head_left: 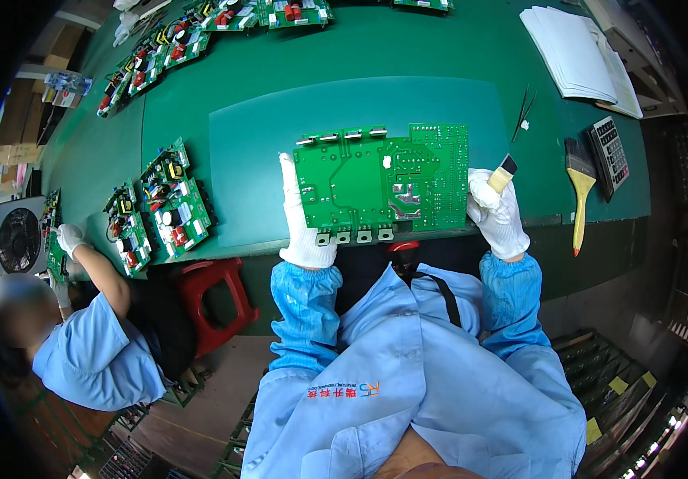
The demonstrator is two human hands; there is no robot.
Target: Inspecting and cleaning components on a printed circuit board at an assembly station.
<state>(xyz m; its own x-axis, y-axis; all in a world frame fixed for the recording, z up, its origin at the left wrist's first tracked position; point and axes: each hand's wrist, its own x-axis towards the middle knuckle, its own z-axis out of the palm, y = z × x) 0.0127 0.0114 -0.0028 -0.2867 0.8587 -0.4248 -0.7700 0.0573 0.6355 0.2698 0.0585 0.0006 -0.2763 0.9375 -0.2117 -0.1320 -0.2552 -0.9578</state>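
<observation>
- L hand (309,241), white-gloved, is half closing on the L edge of the board (352,180); a finger's lying straight along the side, the rest going out of sight behind, so can't tell exact grip there.
- R hand (497,209), also gloved, is curling snugly round a sm. tool (502,176), pale w/ a dark tip, while meeting the board's R edge; can't tell how firmly it's pressing there.
- Board is sitting up in both hands, roughly level, above the mat (248,144) nr the table's (360,52) front edge; flat soldered face is showing, metal tabs (364,236) sticking out top & bottom.
- Handling, my guess: stiff, not bendy; moderate wt., w/ any hidden parts underneath adding some; gloves prob. slipping a bit on the smooth face. Tabs & solder pts are looking fragile, so bare L & R edges are seeming the best hold, fingers staying off the tabs.
- To R: tweezers (523,112), brush (581,180) & calculator (609,156) are lying on the table, papers (566,54) farther back.
- To L: other boards (178,211) are resting parts-up, more lining the far side.
- Beyond, a co-worker (96,347) is handling another bd. (55,257) by a fan (18,239); red stool (214,299) is standing between.
</observation>
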